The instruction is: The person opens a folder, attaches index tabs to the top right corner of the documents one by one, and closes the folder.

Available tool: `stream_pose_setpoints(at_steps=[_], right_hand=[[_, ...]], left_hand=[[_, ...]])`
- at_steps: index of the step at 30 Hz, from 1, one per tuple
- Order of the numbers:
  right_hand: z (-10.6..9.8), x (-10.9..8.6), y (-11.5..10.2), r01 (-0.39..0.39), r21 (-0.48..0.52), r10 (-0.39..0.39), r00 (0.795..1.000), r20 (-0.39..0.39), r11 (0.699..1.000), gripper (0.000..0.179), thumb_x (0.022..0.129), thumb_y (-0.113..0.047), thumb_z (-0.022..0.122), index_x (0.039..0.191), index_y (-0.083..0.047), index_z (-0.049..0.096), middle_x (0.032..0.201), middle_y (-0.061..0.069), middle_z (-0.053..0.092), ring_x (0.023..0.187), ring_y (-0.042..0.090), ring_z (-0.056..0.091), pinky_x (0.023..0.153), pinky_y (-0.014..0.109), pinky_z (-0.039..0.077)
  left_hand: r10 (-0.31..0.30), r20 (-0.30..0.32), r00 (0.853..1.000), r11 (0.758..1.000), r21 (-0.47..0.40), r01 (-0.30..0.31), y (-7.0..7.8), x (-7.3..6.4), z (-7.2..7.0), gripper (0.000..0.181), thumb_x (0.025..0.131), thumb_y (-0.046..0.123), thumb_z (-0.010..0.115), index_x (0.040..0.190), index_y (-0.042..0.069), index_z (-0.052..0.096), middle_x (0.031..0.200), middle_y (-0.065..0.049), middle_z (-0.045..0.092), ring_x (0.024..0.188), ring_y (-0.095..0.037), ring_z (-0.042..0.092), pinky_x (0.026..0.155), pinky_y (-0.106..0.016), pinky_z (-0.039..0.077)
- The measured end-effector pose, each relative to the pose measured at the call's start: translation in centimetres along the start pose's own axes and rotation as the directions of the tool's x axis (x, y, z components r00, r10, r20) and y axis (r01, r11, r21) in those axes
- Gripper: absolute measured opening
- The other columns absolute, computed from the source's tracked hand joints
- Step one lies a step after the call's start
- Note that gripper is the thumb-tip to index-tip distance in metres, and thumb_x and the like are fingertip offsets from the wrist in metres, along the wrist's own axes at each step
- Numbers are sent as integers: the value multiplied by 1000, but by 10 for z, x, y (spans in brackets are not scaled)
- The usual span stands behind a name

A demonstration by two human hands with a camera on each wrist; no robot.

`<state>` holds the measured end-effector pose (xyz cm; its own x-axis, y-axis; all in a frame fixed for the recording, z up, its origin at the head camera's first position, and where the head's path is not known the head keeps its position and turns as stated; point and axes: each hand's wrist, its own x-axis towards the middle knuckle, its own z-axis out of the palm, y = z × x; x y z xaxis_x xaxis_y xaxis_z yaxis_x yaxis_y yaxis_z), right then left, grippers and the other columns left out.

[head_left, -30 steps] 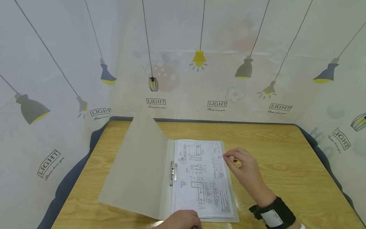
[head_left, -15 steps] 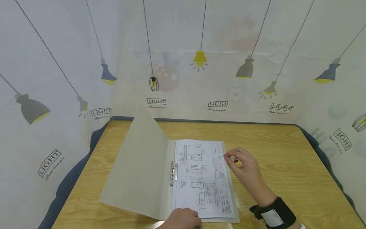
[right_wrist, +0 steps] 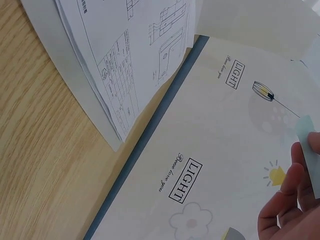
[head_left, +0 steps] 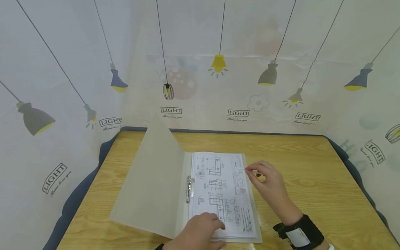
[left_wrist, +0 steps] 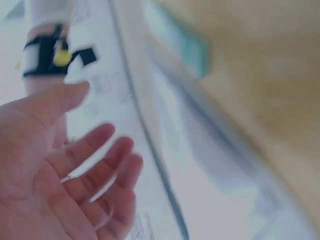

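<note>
A grey ring-binder folder (head_left: 150, 187) lies on the table with its cover raised to the left. Printed technical drawings (head_left: 229, 205) are stacked inside, beside a metal clip (head_left: 188, 189). My right hand (head_left: 265, 184) pinches a pale blue paper slip (right_wrist: 311, 155) between thumb and fingers, above the right edge of the sheets. Only a sliver of that slip shows in the head view. My left hand (head_left: 200, 231) is over the lower part of the top sheet, fingers loosely bent with nothing in them; its palm (left_wrist: 45, 190) shows in the left wrist view.
A blurred teal block (left_wrist: 187, 42) is on the table near the folder's lower edge in the left wrist view. The wooden table (head_left: 312, 173) has a dark blue border and is surrounded by pale hangings (head_left: 200, 69) printed with lamps. My right wrist wears a black band (head_left: 300, 232).
My left hand has moved up and forward from the folder's bottom edge onto the sheet, its fingers spreading. My right hand stays nearly still with the slip.
</note>
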<state>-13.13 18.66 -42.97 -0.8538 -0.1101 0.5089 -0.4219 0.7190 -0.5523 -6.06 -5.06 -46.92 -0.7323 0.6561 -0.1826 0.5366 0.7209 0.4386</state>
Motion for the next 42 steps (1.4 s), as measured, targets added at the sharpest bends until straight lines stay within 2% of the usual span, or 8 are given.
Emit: stream_pose_setpoints(at_steps=[4, 8, 16, 22, 27, 36, 39, 42], right_hand=[[1, 0, 2, 11, 23, -11, 1000, -4, 1000, 11, 81, -8, 74, 90, -14, 71, 91, -6, 65, 82, 12, 58, 64, 21, 51], [1, 0, 2, 9, 19, -9, 1000, 7, 1000, 11, 81, -8, 73, 91, -13, 71, 92, -5, 65, 84, 14, 59, 67, 25, 52], [2, -5, 3, -30, -26, 31, 998, 59, 999, 11, 82, -11, 73, 92, -15, 71, 95, -7, 64, 83, 9, 57, 66, 23, 50], [5, -7, 3, -60, -19, 62, 993, 105, 998, 12, 85, -11, 70, 94, -18, 71, 97, -8, 63, 79, 6, 51, 65, 27, 50], [5, -9, 7, -96, -19, 97, 986, 138, 995, 14, 88, -10, 66, 99, -17, 72, 102, -6, 66, 83, 6, 56, 67, 25, 50], [10, -7, 25, -197, 61, 180, 960, 215, 978, 19, 92, -10, 60, 107, -14, 72, 106, -1, 67, 87, 12, 57, 67, 22, 48], [13, -4, 37, -264, 118, 228, 940, 255, 957, 21, 94, -14, 58, 110, -15, 71, 109, 1, 66, 92, 15, 58, 72, 23, 49], [16, -1, 45, -351, 172, 288, 906, 310, 920, 23, 96, -20, 56, 114, -17, 68, 114, 4, 64, 98, 19, 58, 77, 29, 52]], left_hand=[[-16, -165, 986, 1000, 12, 18, -1, 9, -15, 48, 84, 46, 67, 124, 21, 60, 117, 6, 60, 110, -12, 54, 93, -34, 48], [-92, -266, 960, 994, 34, 105, -11, 22, -25, 64, 83, 46, 68, 137, 18, 48, 133, -2, 52, 126, -22, 46, 102, -45, 41], [-329, -331, 884, 931, 44, 363, -45, 43, -24, 73, 82, 45, 70, 141, 13, 44, 146, -14, 40, 138, -39, 28, 106, -58, 30], [-433, -317, 844, 858, 140, 493, -67, 48, -14, 70, 81, 52, 67, 142, 24, 45, 151, -14, 34, 140, -48, 14, 107, -67, 11], [-491, -247, 835, 843, 108, 527, -76, 47, -10, 71, 81, 51, 68, 143, 28, 43, 154, -12, 28, 140, -52, 7, 105, -72, 6], [-512, -196, 836, 846, 54, 531, -81, 47, -12, 73, 79, 55, 68, 142, 29, 44, 153, -8, 32, 137, -56, 11, 96, -79, 16], [-511, -192, 838, 847, 50, 528, -83, 48, -12, 73, 79, 55, 68, 142, 30, 43, 153, -8, 32, 137, -56, 11, 96, -79, 16], [-508, -187, 840, 849, 55, 526, -85, 49, -11, 73, 78, 55, 68, 142, 29, 44, 152, -9, 33, 136, -57, 11, 95, -80, 16]])
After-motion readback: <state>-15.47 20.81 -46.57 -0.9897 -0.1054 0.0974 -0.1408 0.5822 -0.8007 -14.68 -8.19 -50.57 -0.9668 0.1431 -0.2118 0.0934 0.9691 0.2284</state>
